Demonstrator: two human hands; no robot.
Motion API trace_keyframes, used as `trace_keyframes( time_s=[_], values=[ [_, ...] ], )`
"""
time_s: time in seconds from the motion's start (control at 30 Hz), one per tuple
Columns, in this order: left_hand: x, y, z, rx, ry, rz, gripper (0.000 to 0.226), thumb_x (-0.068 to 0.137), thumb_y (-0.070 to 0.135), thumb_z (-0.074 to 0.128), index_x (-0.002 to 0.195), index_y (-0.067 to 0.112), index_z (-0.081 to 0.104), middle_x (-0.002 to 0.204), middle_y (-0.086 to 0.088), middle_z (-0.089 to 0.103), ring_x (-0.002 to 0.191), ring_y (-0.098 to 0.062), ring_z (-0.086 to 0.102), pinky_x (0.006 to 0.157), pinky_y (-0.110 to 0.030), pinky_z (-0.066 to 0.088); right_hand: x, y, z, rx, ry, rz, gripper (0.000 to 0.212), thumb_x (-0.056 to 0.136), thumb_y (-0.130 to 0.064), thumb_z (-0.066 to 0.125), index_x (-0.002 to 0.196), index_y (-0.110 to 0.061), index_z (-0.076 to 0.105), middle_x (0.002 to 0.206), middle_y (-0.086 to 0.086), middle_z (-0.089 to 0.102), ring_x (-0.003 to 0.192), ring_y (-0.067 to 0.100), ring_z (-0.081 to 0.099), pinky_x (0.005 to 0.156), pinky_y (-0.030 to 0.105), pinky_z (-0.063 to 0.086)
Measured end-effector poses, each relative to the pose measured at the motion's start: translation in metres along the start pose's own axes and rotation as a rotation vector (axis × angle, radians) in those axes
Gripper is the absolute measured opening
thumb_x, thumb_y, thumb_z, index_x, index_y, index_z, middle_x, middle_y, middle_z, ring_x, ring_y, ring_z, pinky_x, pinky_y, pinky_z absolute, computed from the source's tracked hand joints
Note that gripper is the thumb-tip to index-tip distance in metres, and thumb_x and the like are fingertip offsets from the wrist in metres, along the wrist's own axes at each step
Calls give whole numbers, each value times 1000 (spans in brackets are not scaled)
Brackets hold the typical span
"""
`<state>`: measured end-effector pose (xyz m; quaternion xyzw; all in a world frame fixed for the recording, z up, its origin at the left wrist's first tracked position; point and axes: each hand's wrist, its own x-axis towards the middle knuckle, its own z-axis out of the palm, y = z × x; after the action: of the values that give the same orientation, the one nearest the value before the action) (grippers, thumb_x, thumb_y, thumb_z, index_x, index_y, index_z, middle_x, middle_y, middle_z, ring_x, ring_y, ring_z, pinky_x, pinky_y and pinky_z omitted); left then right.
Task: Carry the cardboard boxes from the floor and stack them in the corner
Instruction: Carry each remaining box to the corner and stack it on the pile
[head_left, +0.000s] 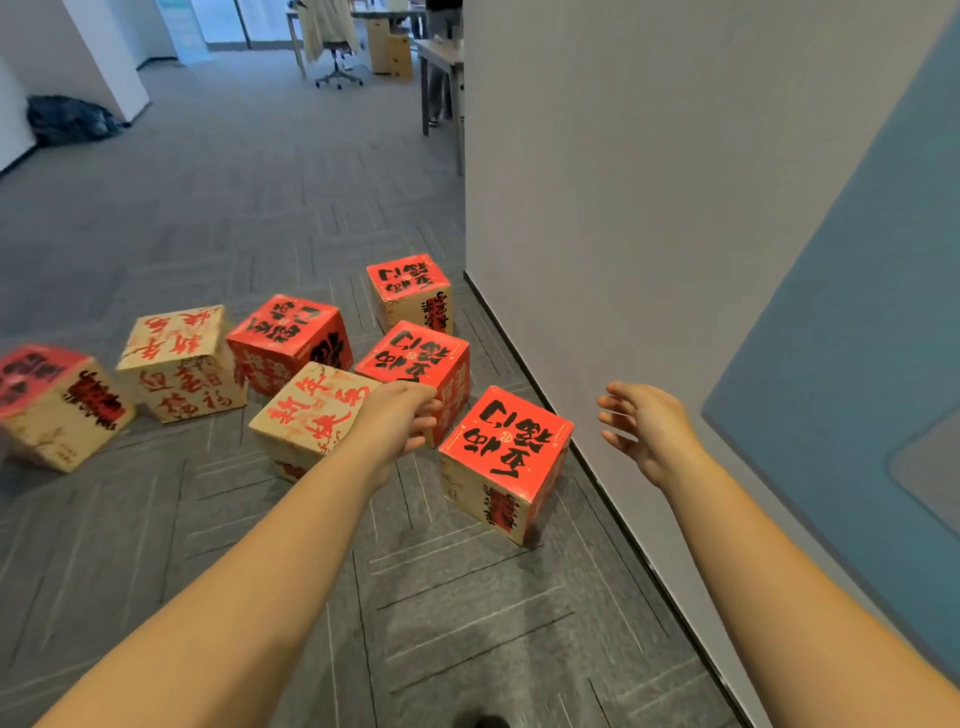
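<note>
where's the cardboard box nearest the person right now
In the head view, the red-topped cardboard box sits on the grey carpet right of centre, beside the grey wall, between both outstretched hands.

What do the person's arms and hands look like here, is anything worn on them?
Both arms are bare all the way to the picture's lower edge: no sleeves show. The left hand and right hand wear no gloves, and no watch, ring or bracelet is visible on either wrist. No markings or straps show on the forearms.
</note>
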<state>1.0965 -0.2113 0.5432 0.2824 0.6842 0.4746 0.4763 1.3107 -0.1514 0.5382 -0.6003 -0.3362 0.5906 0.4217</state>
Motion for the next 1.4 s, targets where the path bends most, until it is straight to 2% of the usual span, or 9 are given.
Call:
trace_keyframes(
  time_s=[0.27,0.5,0.7,0.77,1.0,1.13,1.2,1.3,1.4],
  values=[
    [127,12,17,15,-133,-105,19,94,12,46,76,16,50,70,1,48,55,-9,38,47,-18,28,92,-6,44,52,67,82,21,93,-13,48,73,-17,51,72,0,55,61,9,49,57,21,42],
    [243,-6,17,122,-263,-221,21,93,13,49,72,18,50,63,3,46,50,-5,47,57,-22,35,167,33,80,112,311,196,22,94,-12,46,73,-17,49,71,1,53,61,10,48,60,23,41],
    [340,-34,8,262,-387,-280,21,94,14,48,74,19,52,73,1,52,66,-11,47,61,-24,34,218,86,111,146,482,297,22,93,-13,47,72,-18,50,70,0,53,53,6,51,57,21,39],
    [363,-48,9,300,-437,-290,21,94,16,48,74,19,53,75,2,53,68,-11,46,63,-24,34,232,106,114,150,509,329,21,93,-14,48,73,-18,51,71,0,54,44,1,52,56,21,39],
    [456,-142,25,394,-405,-312,20,94,16,48,76,21,54,81,6,53,82,-12,49,80,-31,38,298,205,113,133,566,398,17,93,-11,50,77,-15,54,74,1,54,64,11,50,60,23,43],
    [511,-225,37,445,-392,-289,22,96,15,45,75,22,49,79,5,47,75,-10,44,67,-23,36,352,290,104,96,602,411,11,93,-13,51,100,-11,58,78,-2,54,73,11,52,70,27,45],
    [542,-271,42,458,-413,-284,12,97,18,45,95,18,57,98,0,55,96,-18,50,76,-24,37,380,332,103,76,612,394,19,93,-13,50,110,-10,58,79,-3,52,81,16,50,78,31,41],
    [588,-335,53,472,-428,-275,51,96,24,47,144,12,32,146,-5,37,135,-23,34,105,-33,28,422,389,101,46,633,360,29,92,-11,51,120,-4,56,93,1,54,89,16,48,79,30,39],
    [621,-386,66,414,-428,-273,49,97,25,46,142,12,33,142,-8,46,128,-13,46,105,-27,32,455,429,99,51,616,342,8,93,-9,50,95,-13,57,81,-3,53,73,9,49,66,18,40]
  ],
)
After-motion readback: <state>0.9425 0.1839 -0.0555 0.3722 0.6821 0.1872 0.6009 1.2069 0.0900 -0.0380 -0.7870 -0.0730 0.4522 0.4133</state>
